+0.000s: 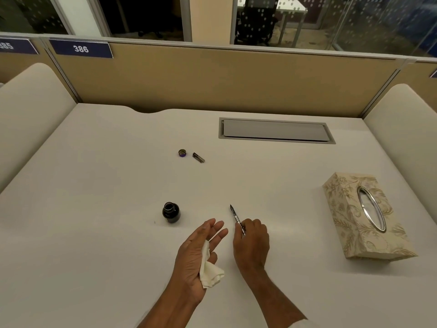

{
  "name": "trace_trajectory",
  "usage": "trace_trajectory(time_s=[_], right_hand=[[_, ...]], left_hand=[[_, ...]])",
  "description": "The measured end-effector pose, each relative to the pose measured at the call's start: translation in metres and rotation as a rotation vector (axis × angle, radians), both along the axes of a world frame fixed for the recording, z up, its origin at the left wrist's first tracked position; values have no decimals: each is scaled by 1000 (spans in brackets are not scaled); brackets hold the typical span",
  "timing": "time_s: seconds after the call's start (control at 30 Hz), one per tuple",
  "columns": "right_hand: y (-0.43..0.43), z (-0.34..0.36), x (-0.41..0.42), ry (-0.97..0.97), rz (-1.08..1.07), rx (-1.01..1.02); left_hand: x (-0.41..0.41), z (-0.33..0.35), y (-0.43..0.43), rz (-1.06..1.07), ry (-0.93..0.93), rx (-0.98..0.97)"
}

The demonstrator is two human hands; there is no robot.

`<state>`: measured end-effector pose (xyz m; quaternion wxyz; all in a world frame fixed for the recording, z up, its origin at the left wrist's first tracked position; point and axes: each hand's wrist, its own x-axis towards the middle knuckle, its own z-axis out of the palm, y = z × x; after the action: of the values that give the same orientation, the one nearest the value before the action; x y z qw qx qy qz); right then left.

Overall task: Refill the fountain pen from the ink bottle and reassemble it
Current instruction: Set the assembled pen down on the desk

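Observation:
My right hand (251, 242) grips the rear end of the fountain pen's nib section (236, 217), nib pointing away from me and up-left. My left hand (201, 252) is beside it, palm turned up with fingers spread, and a crumpled white tissue (209, 268) lies pinned in the palm under the thumb. The dark ink bottle (171, 212) stands uncapped on the desk, left of both hands. Farther back lie the bottle's cap (182, 152) and a short dark pen part (198, 157), side by side.
A floral tissue box (361, 216) sits at the right. A grey cable hatch (275, 130) is set into the white desk (94, 185) at the back. Beige partition walls close off the rear and both sides.

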<state>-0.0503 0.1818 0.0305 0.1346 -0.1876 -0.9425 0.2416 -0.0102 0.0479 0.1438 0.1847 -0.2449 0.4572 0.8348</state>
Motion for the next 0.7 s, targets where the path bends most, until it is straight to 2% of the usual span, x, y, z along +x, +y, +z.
trace_trajectory(time_s=[0.7], right_hand=[[-2,-3,3,-38,7,-64]], left_hand=[[-3,12,-11,56,-144,176]])
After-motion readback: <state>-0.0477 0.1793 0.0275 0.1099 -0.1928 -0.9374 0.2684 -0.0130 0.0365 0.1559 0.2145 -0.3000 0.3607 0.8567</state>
